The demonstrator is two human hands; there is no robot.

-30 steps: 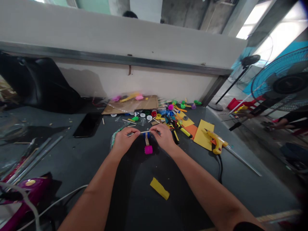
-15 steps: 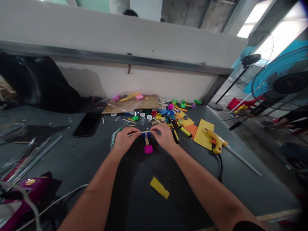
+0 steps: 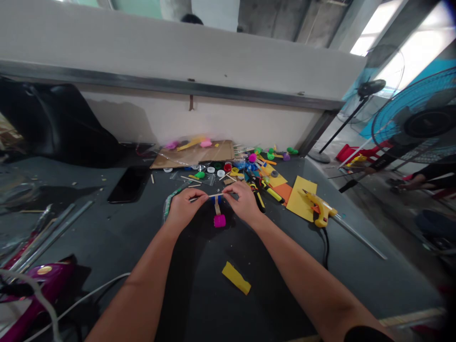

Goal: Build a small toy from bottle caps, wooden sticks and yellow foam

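Observation:
My left hand (image 3: 185,209) and my right hand (image 3: 242,202) pinch opposite ends of a thin wooden stick (image 3: 213,195), held level just above the dark tabletop. Under its middle lies a small blue piece (image 3: 215,200). A short flat wooden stick (image 3: 217,207) runs from there towards me, ending at a magenta foam cube (image 3: 220,220). The sticks may be joined, but my fingers and the angle hide that. Just left of my left hand lies a green beaded strip (image 3: 170,203). A black-and-yellow handled tool (image 3: 259,200) lies nearest my right hand.
A yellow glue gun (image 3: 321,209) rests on yellow card (image 3: 299,198), its cord trailing towards me. Bottle caps, craft sticks and coloured pieces crowd a cardboard sheet (image 3: 192,154) ahead. A black phone (image 3: 130,184) lies left. A yellow paper strip (image 3: 236,278) lies near me.

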